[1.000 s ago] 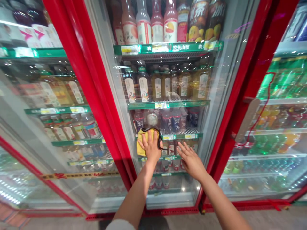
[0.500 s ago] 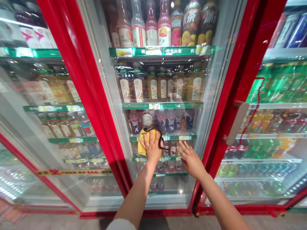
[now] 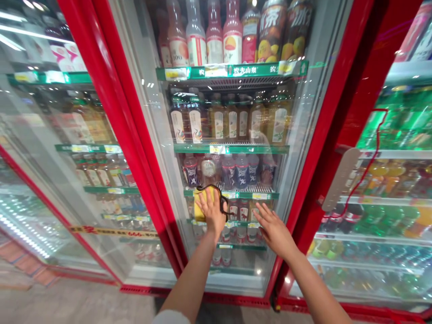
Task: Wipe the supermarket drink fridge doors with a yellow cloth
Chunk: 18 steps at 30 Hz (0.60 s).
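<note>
My left hand [image 3: 213,209] lies flat, fingers spread, over the yellow cloth [image 3: 198,211], pressing it to the glass [image 3: 299,130] near the centre of the frame. My right hand [image 3: 275,228], fingers straight and slightly apart, is right of centre; I cannot tell whether it touches the glass. Cloth and left hand block part of the lower shelves. Red frames [image 3: 344,96] flank the glass. At right, a handle [image 3: 342,180] and red cord [image 3: 378,135] sit apart from my right hand, green bottles [image 3: 388,121] beyond. Pink bottles [image 3: 232,38] stand at the top; a printed strip [image 3: 114,231] crosses lower left.
</note>
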{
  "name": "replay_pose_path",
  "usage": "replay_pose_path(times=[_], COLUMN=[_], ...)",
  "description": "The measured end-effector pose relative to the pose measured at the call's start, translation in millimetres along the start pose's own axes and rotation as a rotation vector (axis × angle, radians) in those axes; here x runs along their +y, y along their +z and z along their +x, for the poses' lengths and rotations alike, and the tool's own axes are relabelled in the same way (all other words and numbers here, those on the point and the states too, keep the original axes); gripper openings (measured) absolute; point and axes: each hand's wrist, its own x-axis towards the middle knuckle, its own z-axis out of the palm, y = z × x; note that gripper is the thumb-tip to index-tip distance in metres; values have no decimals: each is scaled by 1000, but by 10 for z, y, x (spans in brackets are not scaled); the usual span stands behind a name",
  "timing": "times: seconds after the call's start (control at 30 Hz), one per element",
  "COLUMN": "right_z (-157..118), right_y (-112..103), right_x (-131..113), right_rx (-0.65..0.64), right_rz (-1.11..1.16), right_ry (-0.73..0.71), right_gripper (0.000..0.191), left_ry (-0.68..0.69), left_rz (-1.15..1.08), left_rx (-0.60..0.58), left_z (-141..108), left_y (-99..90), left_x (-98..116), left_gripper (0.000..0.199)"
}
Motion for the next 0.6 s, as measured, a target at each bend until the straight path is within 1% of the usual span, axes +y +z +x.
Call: replay_pose_path(times=[0.03,0.1,0.13,0.17,0.2,0.23,0.27,0.3,0.37,0.4,0.43,0.47,0.5,0.53,0.6], right_z=[-8,-33,-47,-61,-73,-84,-93,-100,-112,-118,-127,-137,-150,-166,-202], right_y=[4,4,-3,-15,-31,-49,-69,-90,-124,-136,-144,-149,-151,-151,-151], right_x=[11,50,79,113,152,192,231,268,328,351,368,382,394,406,435], right_rx=[-1,-4,-1,6,17,31,47,61,84,93,99,102,103,100,91], right_rz=[0,-5,-8,-9,-8,-5,0,6,20,25,29,30,29,26,11], right_ry=[-4,-11,-13,-14,-12,-8,-2,7,23,28,32,35,37,38,40], right_gripper=[71,70,69,68,68,67,67,68,68,68,68,68,66,65,62], left_ry=[106,314,383,420,430,412,376,324,176,113,73,69,108,186,399], left_rz=[-4,-28,-42,-50,-52,-49,-41,-27,17,40,54,62,62,56,37], left_rx=[-65,-182,-220,-239,-243,-228,-198,-156,-45,4,35,44,31,-4,-111], left_z=[-110,-365,-465,-523,-528,-479,-385,-259,7,111,177,197,174,113,-64], left_y=[26,66,77,80,77,69,57,43,23,21,29,45,70,99,156], left_x=[5,-70,-129,-182,-216,-217,-176,-92,177,331,472,582,646,659,549], left_gripper=[57,53,53,53,52,51,49,48,52,57,62,65,67,67,63])
